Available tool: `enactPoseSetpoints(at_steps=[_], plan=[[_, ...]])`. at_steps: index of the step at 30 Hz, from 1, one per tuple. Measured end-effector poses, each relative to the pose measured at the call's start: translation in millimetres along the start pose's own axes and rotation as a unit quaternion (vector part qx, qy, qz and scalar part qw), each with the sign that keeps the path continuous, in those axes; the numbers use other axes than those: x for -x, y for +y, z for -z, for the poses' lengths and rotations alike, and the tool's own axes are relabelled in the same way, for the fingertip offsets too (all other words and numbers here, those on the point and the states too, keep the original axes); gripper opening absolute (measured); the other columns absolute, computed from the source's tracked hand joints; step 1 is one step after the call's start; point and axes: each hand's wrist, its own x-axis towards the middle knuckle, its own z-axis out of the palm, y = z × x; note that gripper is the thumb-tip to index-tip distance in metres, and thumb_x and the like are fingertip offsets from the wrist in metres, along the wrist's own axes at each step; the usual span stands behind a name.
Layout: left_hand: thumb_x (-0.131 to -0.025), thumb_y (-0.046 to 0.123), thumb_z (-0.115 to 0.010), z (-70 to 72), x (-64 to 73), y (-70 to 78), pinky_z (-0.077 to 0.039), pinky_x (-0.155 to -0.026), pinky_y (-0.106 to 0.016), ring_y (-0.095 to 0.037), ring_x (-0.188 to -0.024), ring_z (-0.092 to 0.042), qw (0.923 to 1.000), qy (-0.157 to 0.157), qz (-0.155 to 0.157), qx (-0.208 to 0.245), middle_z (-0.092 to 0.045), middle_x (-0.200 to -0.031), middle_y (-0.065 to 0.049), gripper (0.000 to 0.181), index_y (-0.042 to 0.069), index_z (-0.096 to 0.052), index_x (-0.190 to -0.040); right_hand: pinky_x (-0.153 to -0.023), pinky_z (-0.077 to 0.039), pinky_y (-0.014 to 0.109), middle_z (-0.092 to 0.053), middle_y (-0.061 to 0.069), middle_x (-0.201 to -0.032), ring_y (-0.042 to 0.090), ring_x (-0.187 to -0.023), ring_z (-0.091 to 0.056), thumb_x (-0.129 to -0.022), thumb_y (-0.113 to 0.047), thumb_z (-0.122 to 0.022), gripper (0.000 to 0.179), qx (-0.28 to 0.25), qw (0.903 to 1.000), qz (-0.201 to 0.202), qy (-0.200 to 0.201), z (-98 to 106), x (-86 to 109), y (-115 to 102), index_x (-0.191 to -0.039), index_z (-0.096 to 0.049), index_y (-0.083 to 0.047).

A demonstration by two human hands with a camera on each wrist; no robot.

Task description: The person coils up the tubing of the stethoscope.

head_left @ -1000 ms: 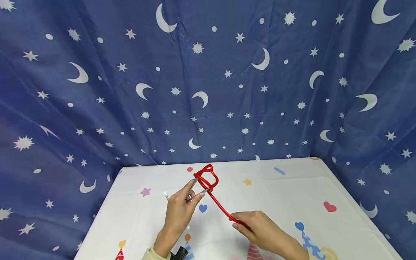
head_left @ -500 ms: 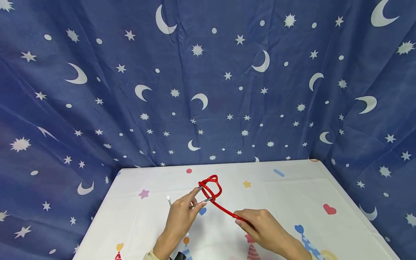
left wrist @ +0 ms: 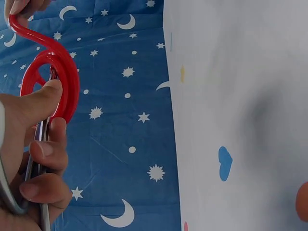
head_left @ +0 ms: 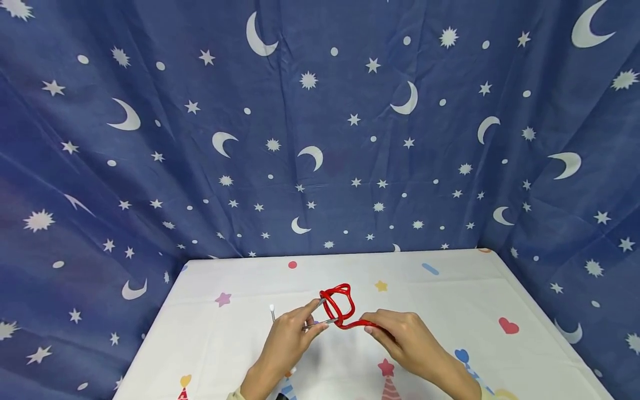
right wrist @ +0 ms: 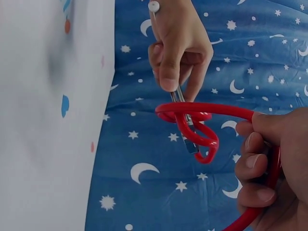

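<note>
My left hand (head_left: 290,336) grips a shiny metal piece with slim rods (head_left: 324,321) and a small white-tipped end (head_left: 272,307). A glossy red cord (head_left: 353,309) loops around the far ends of the rods. In the left wrist view my thumb presses near the wound cord (left wrist: 73,84). My right hand (head_left: 402,336) pinches the cord's free length between thumb and fingers, just right of the loops. In the right wrist view that length (right wrist: 224,109) runs from the loops into the curled fingers, and more of it passes below the hand. The metal piece's full shape is hidden by my left hand.
Both hands are above a white tablecloth (head_left: 440,294) printed with hearts, stars and party hats. A blue curtain (head_left: 340,211) with moons and stars hangs behind the table's far edge and along the sides.
My left hand has moved right and slightly down, bringing the loops closer to my right hand. The stretch of cord between the hands has shortened and now bends. My right hand has risen a little.
</note>
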Motion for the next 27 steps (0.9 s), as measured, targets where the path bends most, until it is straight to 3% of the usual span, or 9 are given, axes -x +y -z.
enactPoseSetpoints(at_steps=[11, 19, 27], plan=[[-0.081, 0.028, -0.079, -4.8, 8.8, 9.0, -0.036, -0.055, -0.010, 0.005, -0.057, -0.037, 0.9988, -0.041, -0.009, 0.024, -0.054, -0.067, 0.015, 0.047, 0.012, -0.067, -0.124, -0.058, -0.037, 0.004, -0.063, -0.016, -0.079, -0.007, -0.062, -0.043, -0.089, -0.011, -0.071, 0.022, -0.009, 0.9984, 0.055, 0.009, -5, -7.5, 5, -0.108, -0.068, -0.022], [-0.085, 0.033, -0.075, -1.2, 0.5, 14.2, -0.036, -0.055, -0.008, 0.005, -0.058, -0.039, 0.9969, -0.055, -0.048, 0.030, -0.058, -0.069, 0.013, 0.045, 0.010, -0.068, -0.123, -0.059, -0.044, 0.006, -0.070, -0.008, -0.086, -0.004, -0.066, -0.054, -0.088, -0.013, -0.072, 0.017, -0.011, 0.9980, 0.059, 0.020, -4, -22.4, 9, -0.106, -0.070, -0.015], [-0.087, 0.035, -0.073, 1.6, -2.1, 15.1, -0.034, -0.055, -0.006, 0.005, -0.060, -0.040, 0.9954, -0.060, -0.072, 0.019, -0.058, -0.070, 0.013, 0.044, 0.010, -0.068, -0.123, -0.054, -0.037, 0.005, -0.058, -0.011, -0.077, -0.004, -0.060, -0.045, -0.089, -0.019, -0.071, 0.015, -0.002, 0.9967, 0.075, 0.032, -3, -33.1, 13, -0.104, -0.071, -0.016]])
